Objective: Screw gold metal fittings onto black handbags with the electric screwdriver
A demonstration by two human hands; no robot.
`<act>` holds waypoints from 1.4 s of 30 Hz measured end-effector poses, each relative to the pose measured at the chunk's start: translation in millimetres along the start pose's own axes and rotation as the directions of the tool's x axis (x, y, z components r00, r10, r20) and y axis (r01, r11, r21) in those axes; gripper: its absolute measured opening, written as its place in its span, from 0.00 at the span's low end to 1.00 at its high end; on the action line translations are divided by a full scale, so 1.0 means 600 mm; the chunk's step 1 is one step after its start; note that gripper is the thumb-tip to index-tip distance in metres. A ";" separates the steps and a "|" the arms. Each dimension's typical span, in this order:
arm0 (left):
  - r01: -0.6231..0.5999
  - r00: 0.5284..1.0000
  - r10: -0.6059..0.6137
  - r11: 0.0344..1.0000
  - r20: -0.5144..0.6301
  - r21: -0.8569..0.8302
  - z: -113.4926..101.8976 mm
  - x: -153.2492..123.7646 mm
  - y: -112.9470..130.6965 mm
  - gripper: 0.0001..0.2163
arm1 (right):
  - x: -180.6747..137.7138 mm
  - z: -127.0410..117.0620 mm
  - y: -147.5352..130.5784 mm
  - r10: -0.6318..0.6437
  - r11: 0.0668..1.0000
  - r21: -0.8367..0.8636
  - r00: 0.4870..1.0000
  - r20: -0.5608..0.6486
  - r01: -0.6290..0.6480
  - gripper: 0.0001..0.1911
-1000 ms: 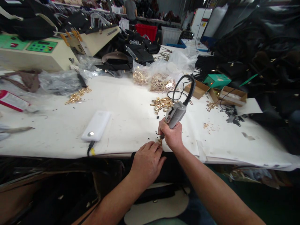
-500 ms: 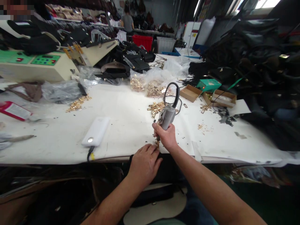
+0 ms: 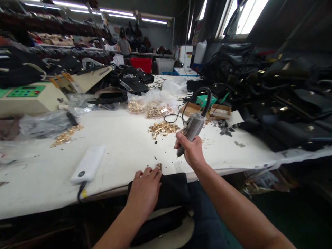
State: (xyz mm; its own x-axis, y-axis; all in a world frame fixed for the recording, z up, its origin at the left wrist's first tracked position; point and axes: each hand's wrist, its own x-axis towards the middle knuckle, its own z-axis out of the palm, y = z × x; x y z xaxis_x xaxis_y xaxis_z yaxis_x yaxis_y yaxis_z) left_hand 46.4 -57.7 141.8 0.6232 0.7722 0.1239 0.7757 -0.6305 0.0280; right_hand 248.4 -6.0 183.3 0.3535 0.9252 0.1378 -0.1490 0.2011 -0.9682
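Note:
My right hand (image 3: 191, 150) is wrapped round a grey corded electric screwdriver (image 3: 192, 128), its tip lifted a little above the white table (image 3: 124, 145). My left hand (image 3: 145, 188) lies at the table's near edge on a black bag piece (image 3: 172, 188), fingertips pinching a small gold metal fitting (image 3: 159, 166). The tool's black cable (image 3: 199, 97) loops up and back toward the boxes.
A white power bank (image 3: 88, 168) with a cable lies to the left. Gold fittings lie in a loose pile (image 3: 163, 128), in a second heap (image 3: 66, 135) and in clear bags (image 3: 153, 105). A beige machine (image 3: 28, 98), cardboard boxes (image 3: 207, 110) and stacked black bags (image 3: 280, 103) ring the table.
My right hand lifted the screwdriver off the gold fitting and moved it up and right. My left hand stayed at the fitting. The head tilted up, showing more of the room.

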 end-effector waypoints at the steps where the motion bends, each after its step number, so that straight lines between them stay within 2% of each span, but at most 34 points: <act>1: -0.001 1.000 0.001 1.000 -0.006 0.029 0.001 0.001 0.004 0.17 | 0.003 -0.026 -0.006 -0.019 1.000 0.003 0.998 -0.055 0.019 0.20; 3: -0.003 1.000 0.005 0.997 -0.020 0.071 0.010 -0.001 0.009 0.19 | 0.009 -0.083 -0.015 -0.060 0.998 -0.001 0.979 -0.195 0.061 0.19; 7: 0.026 0.998 -0.025 0.999 -0.065 0.022 0.049 -0.013 -0.006 0.20 | 0.016 -0.190 -0.024 -0.124 0.992 -0.070 0.874 -0.470 0.104 0.22; 9: 0.006 0.990 -0.017 0.997 -0.142 -0.074 0.071 -0.018 -0.023 0.19 | 0.018 -0.228 -0.023 -0.137 0.990 -0.099 0.839 -0.527 0.099 0.23; 12: -0.073 0.972 0.032 0.983 -0.234 -0.169 0.094 -0.019 -0.043 0.18 | 0.026 -0.254 -0.017 -0.140 0.989 -0.121 0.831 -0.538 0.089 0.25; 20: -0.118 0.942 0.050 0.975 -0.332 -0.186 0.106 0.006 -0.025 0.16 | 0.086 -0.233 -0.016 -0.167 0.974 -0.219 0.857 -0.488 0.065 0.23; 24: -0.133 0.943 0.062 0.971 -0.328 -0.200 0.112 0.006 -0.029 0.15 | 0.116 -0.223 -0.005 -0.201 0.966 -0.236 0.874 -0.443 0.102 0.22; 28: -0.108 0.948 0.027 0.965 -0.317 -0.240 0.116 0.002 -0.032 0.16 | 0.137 -0.219 0.018 -0.210 0.965 -0.238 0.868 -0.449 0.111 0.21; 32: -0.100 0.946 0.008 0.958 -0.323 -0.268 0.116 0.000 -0.030 0.16 | 0.153 -0.216 0.038 -0.198 0.966 -0.243 0.852 -0.484 0.087 0.21; 42: -0.099 0.946 0.012 0.962 -0.324 -0.255 0.113 -0.002 -0.030 0.15 | 0.164 -0.220 0.052 -0.182 0.952 -0.304 0.868 -0.461 0.038 0.20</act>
State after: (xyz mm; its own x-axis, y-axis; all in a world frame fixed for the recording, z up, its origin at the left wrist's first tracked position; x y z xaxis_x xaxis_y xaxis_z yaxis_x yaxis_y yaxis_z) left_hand 38.5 -42.1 73.7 0.5664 0.6976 0.4389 0.6585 -0.7032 0.2679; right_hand 400.3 48.8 139.3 0.7600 0.6184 0.1998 0.1526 0.1290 -0.9798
